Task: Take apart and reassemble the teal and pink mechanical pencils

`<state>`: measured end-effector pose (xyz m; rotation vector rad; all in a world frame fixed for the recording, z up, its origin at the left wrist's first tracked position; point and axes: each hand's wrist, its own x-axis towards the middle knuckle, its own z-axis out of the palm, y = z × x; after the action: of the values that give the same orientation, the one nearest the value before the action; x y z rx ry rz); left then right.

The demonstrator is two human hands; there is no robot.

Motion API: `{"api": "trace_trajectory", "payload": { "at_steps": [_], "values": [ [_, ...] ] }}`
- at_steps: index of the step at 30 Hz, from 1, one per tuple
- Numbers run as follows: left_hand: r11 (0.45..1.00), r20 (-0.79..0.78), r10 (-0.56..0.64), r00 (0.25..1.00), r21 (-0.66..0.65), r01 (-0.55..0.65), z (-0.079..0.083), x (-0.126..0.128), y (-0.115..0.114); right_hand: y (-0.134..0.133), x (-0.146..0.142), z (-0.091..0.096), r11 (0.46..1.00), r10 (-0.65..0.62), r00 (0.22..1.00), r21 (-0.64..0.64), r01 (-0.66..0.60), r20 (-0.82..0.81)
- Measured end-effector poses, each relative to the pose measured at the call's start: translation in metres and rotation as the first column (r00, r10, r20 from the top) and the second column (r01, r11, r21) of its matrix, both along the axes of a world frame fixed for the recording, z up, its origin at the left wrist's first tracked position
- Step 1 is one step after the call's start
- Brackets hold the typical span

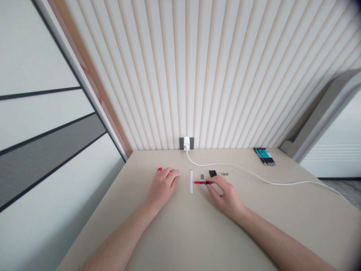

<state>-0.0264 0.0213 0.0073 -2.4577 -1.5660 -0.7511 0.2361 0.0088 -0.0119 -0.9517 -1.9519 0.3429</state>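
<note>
My right hand (225,194) rests on the beige table (180,233) and pinches the end of a thin red pen part (200,182) lying flat. My left hand (164,185) lies on the table to the left, fingers loosely curled over something small; a red bit (159,169) shows by its knuckles. A white slim stick (191,181) lies between the two hands. Just beyond the right hand sit a small grey piece (202,176), short black caps (213,173) and tiny grey pieces (225,174).
A row of teal and black pens (264,156) lies at the far right of the table. A white charger (186,143) is plugged in at the wall, and its cable (267,181) runs right across the table. A ribbed wall stands behind.
</note>
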Motion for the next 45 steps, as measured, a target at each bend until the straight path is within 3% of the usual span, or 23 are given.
{"api": "trace_trajectory", "payload": {
  "at_steps": [4, 8, 13, 20, 25, 29, 34, 38, 45],
  "values": [
    [0.972, -0.007, -0.226, 0.974, 0.069, 0.226, 0.005, 0.016, -0.024, 0.0, 0.002, 0.002, 0.991, 0.08, 0.995, 0.106, -0.087, 0.063],
    [0.922, 0.012, -0.375, 0.927, 0.106, 0.372, 0.007, 0.034, -0.043, -0.005, -0.001, 0.008, 0.942, 0.221, 0.96, 0.217, -0.257, 0.174],
    [0.909, 0.087, -0.416, 0.905, 0.082, 0.409, 0.007, 0.041, -0.049, -0.012, -0.006, 0.014, 0.892, 0.299, 0.922, 0.272, -0.362, 0.248],
    [0.903, 0.151, -0.429, 0.89, 0.05, 0.427, 0.005, 0.041, -0.048, -0.012, -0.005, 0.014, 0.883, 0.32, 0.906, 0.259, -0.391, 0.277],
    [0.946, 0.08, -0.316, 0.946, 0.099, 0.308, 0.008, 0.029, -0.04, -0.01, -0.001, 0.015, 0.887, 0.312, 0.901, 0.247, -0.39, 0.302],
    [0.995, 0.005, -0.03, 1.0, 0.098, 0.03, 0.012, 0.006, -0.025, -0.009, 0.003, 0.016, 0.901, 0.284, 0.911, 0.242, -0.36, 0.298],
    [0.972, -0.192, 0.23, 0.954, -0.001, -0.234, 0.015, -0.013, -0.012, -0.007, 0.002, 0.015, 0.907, 0.268, 0.921, 0.249, -0.34, 0.283],
    [0.947, -0.325, 0.271, 0.906, -0.077, -0.311, 0.013, -0.012, -0.011, -0.007, 0.0, 0.014, 0.903, 0.269, 0.923, 0.262, -0.341, 0.274],
    [0.949, -0.395, 0.229, 0.89, -0.112, -0.294, 0.011, -0.01, -0.014, -0.006, -0.001, 0.014, 0.906, 0.268, 0.921, 0.252, -0.341, 0.284]
  ]
}}
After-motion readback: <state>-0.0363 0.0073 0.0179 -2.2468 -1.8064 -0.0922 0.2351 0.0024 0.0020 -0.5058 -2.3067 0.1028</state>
